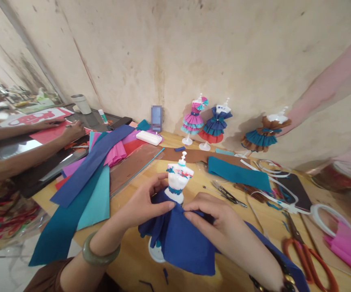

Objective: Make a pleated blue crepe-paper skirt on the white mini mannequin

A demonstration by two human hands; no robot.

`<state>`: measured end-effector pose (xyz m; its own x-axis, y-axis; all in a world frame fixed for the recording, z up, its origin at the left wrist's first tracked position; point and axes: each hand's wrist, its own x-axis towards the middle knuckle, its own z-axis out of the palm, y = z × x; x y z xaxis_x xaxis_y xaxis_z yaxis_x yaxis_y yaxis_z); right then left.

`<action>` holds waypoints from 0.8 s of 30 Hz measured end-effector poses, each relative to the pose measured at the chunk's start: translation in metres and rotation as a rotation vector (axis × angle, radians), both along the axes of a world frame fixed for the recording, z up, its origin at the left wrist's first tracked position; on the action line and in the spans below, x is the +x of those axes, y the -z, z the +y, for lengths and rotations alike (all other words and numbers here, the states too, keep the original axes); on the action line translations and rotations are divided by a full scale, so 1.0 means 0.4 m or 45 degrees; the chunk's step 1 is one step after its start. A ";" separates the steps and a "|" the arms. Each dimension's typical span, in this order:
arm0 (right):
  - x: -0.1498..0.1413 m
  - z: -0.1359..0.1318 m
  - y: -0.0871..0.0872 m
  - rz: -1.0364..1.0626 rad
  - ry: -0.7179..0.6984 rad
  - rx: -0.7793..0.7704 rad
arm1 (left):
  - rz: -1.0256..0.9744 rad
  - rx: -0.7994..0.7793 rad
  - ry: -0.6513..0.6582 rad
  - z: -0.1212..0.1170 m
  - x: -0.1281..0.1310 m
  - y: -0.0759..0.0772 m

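A small white mannequin [177,179] stands on the wooden table [133,259], with dark blue crepe paper [181,243] gathered round its waist like a skirt. My left hand [142,205] pinches the paper at the waist on the left side, fingers closed on a fold. My right hand [215,219] pinches the same paper from the right, thumb and fingers pressed together. A green bangle sits on my left wrist.
Three dressed mannequins [215,125] stand by the wall. Blue, teal and pink paper sheets [84,182] lie at left, a teal strip [239,174] and tweezers [228,194] beyond my hands, orange scissors [309,255] at right. Another person's hands [69,129] work at far left.
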<state>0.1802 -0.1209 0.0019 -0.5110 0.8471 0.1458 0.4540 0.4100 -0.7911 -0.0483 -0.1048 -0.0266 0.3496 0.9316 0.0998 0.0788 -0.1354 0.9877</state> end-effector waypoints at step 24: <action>-0.005 0.001 0.014 0.026 -0.006 0.023 | -0.091 0.006 0.037 0.001 0.009 0.022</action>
<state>0.1782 -0.1203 -0.0038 -0.5116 0.8420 0.1712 0.4358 0.4260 -0.7928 -0.0448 -0.1046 -0.0355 0.3680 0.9207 0.1299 0.0040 -0.1412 0.9900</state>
